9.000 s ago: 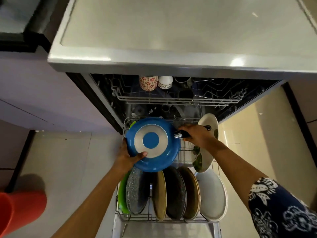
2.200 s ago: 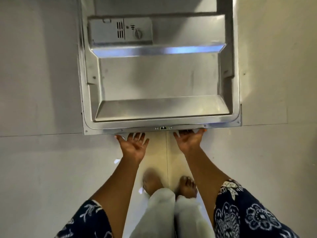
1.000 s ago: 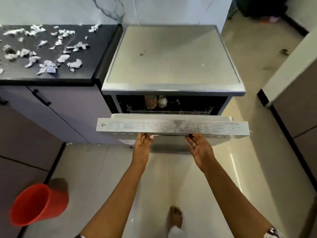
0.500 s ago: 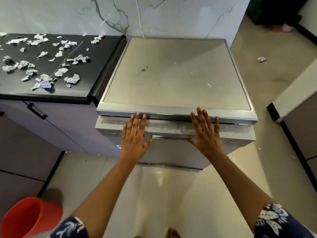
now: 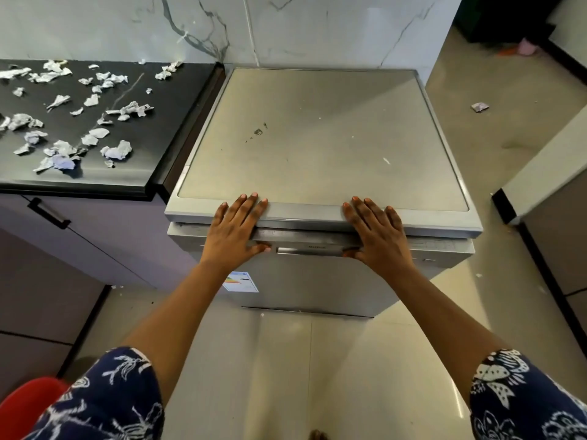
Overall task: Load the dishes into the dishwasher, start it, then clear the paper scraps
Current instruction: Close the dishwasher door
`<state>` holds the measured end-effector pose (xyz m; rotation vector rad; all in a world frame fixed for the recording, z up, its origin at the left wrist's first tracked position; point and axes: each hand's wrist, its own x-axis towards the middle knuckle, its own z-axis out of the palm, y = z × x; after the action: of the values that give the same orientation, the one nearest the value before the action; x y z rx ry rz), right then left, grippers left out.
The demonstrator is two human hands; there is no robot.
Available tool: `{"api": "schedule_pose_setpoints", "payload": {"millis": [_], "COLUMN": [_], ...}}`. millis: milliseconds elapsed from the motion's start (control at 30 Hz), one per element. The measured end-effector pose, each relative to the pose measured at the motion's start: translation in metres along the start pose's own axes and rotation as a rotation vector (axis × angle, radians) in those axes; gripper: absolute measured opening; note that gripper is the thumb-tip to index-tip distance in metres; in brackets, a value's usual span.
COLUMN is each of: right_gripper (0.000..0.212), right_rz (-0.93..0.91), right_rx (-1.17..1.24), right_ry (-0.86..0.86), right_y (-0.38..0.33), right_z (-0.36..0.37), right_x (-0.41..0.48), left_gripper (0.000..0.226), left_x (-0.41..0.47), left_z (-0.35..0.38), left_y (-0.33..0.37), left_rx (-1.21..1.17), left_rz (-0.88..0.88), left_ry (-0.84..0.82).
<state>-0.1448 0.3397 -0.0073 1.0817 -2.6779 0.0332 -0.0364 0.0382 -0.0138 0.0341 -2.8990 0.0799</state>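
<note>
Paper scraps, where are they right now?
In the head view, the paper scraps lie scattered on the black countertop, left of the dishwasher; one stray piece lies on the floor to its right.

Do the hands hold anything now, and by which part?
Nothing is held. The left hand and right hand press flat against the upper front of the grey metal dishwasher.

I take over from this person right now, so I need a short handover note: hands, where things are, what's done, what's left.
Left hand: open, flat on the top edge of the dishwasher door.
Right hand: the same, further right.
Door is up against the body; latched or not, I cannot tell.
No dishes in view, so loading looks done.
Paper scraps lie scattered on the black counter, a stray scrap on the floor.
Left: start the machine, clear the scraps.
</note>
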Motion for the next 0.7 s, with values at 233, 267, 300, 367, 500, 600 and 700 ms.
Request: {"api": "schedule_pose_setpoints", "payload": {"millis": [233,267,300,367,500,600,700], "right_gripper": [0.097,0.097,0.097,0.095,0.088,0.080,0.080], "right_rz": [-0.087,-0.109,-0.120,-0.117,-0.116,-0.111,-0.134], "right_rx": [-0.066,-0.080,-0.097,-0.111,-0.113,-0.113,-0.107], "right_ry": [0.062,0.047,0.028,-0.020,-0.100,-0.045,0.029], "right_y": [0.012,0.014,0.016,0.016,0.014,0.015,0.016], "right_z": [-0.009,-0.007,-0.005,-0.001,-0.003,0.002,0.007], "right_x": [0.025,0.026,0.026,0.027,0.028,0.027,0.026], "left_gripper": [0.095,0.092,0.092,0.092,0.088,0.082,0.078], "left_x": [0.029,0.030,0.030,0.032,0.032,0.031,0.030], "left_z": [-0.010,-0.008,-0.007,-0.004,-0.003,0.001,0.005], "left_y": [-0.013,-0.016,-0.018,-0.021,-0.019,-0.018,-0.018], "left_rx": [0.057,0.052,0.054,0.071,0.085,0.068,0.075], "left_rz": [0.140,0.153,0.161,0.181,0.188,0.171,0.187], "left_ry": [0.102,0.082,0.056,0.003,-0.029,0.024,0.084]}}
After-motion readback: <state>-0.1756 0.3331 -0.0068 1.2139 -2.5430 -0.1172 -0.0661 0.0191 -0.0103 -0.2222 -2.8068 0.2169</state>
